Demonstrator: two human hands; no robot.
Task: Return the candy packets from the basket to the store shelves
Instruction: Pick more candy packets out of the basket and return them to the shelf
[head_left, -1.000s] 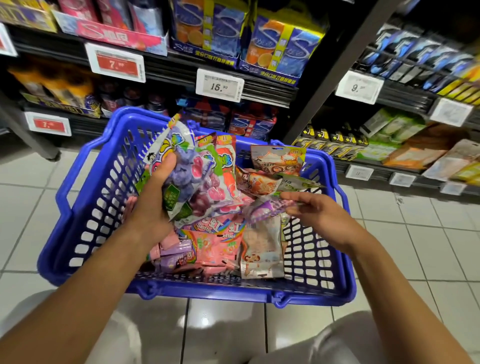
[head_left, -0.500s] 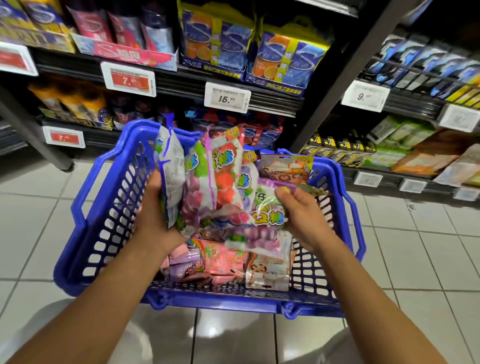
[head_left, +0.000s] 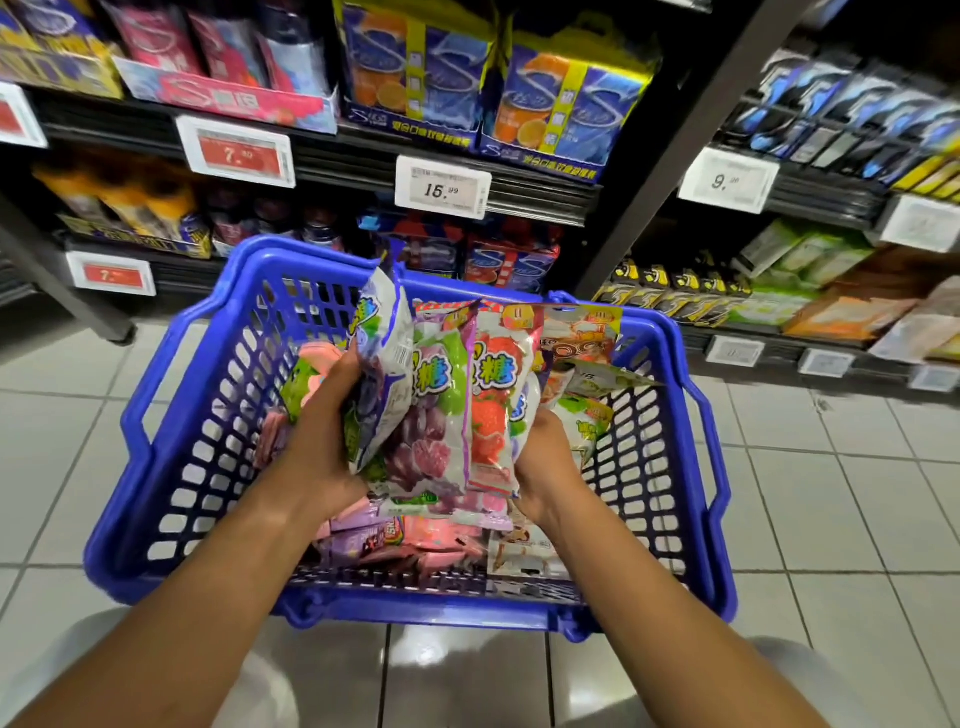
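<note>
A blue plastic basket (head_left: 171, 467) sits on the tiled floor in front of the shelves. Both hands hold an upright bunch of candy packets (head_left: 441, 415) above it. My left hand (head_left: 322, 441) grips the left side, its thumb over a purple-and-white packet (head_left: 379, 374). My right hand (head_left: 545, 457) grips the right side behind a red strawberry packet (head_left: 496, 405). A grape packet (head_left: 431, 436) is squeezed between them. More pink and purple packets (head_left: 415, 540) lie on the basket's bottom, and some (head_left: 587, 332) lean against its far right wall.
Store shelves (head_left: 363, 156) with gum and candy packs and price tags (head_left: 441, 187) rise just behind the basket. A dark upright post (head_left: 670, 150) splits two shelf bays. To the right, low shelves (head_left: 779, 338) hold flat packets. White floor tiles (head_left: 831, 493) surround the basket.
My right hand took a packet from the basket and brought it to the bunch in my left hand. Both hands now press the packets together upright. The view has shifted closer to the shelves.
</note>
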